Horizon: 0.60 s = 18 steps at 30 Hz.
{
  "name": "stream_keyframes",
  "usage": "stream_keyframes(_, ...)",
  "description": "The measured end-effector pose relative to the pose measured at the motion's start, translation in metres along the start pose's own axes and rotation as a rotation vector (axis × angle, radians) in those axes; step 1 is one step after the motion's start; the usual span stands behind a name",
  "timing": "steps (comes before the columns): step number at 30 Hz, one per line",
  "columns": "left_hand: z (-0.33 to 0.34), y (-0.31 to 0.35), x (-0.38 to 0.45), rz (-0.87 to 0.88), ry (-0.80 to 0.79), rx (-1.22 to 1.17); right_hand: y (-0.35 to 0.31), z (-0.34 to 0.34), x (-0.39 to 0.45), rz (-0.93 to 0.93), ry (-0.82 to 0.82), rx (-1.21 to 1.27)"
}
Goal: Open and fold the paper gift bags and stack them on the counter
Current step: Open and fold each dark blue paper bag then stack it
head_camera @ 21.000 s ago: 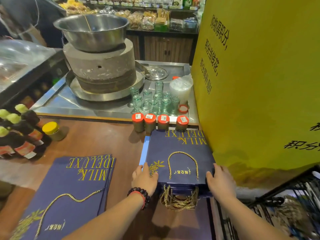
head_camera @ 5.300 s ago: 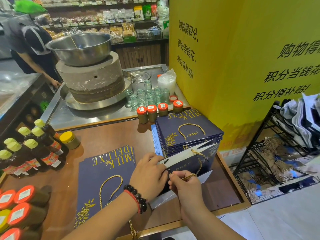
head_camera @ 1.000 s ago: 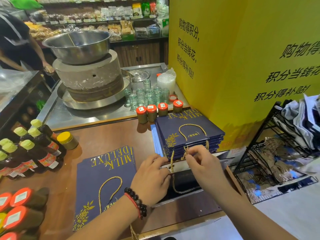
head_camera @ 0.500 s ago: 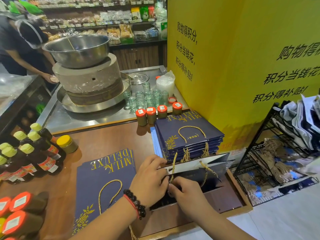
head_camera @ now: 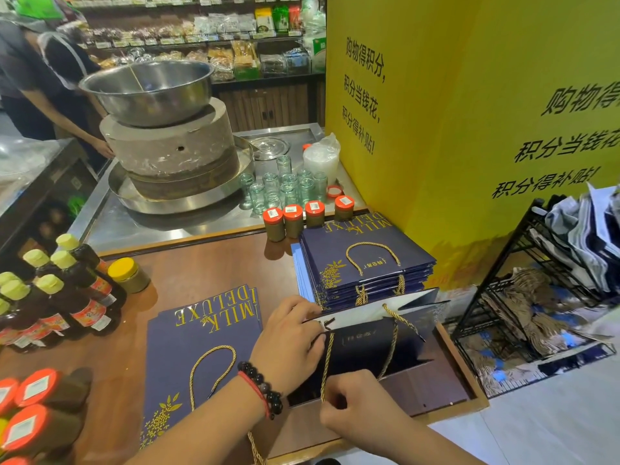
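Head view: we stand at a brown wood counter (head_camera: 201,263) in a shop. Our left hand (head_camera: 288,344) curls its fingers on the top edge of a blue bag (head_camera: 365,344) that stands part open near the counter's front edge. Our right hand (head_camera: 359,404) is low at the front of the bag, fingers bent by its gold rope handle (head_camera: 327,360); we cannot tell if it pinches the rope. Just behind the bag sits a stack (head_camera: 365,263) of flat blue bags. More flat bags (head_camera: 201,347) lie to the left. Bottles (head_camera: 63,290) stand at the left side. Farther back are a steel tray with a stone mill (head_camera: 171,152) and a metal bowl (head_camera: 147,88). A yellow wall (head_camera: 469,129) rises on the right, with a black wire rack (head_camera: 536,297) next to it.
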<state>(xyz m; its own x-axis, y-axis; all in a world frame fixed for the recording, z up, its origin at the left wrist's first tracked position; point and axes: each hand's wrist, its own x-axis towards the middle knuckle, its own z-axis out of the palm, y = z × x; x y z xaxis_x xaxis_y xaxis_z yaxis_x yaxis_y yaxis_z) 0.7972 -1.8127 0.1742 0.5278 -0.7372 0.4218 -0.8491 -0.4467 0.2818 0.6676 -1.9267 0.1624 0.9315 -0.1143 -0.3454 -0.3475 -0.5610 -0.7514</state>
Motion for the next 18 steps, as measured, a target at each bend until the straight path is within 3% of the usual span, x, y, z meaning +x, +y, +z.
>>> stream_keyframes(12,0.002,-0.004,0.003,0.027,0.006,0.012,0.006,0.001,-0.001,-0.035,-0.002,0.032)
stream_keyframes(18,0.004,-0.008,0.008,0.034,0.024,-0.027,0.002,-0.017,0.001,-0.03,-0.066,-0.181)
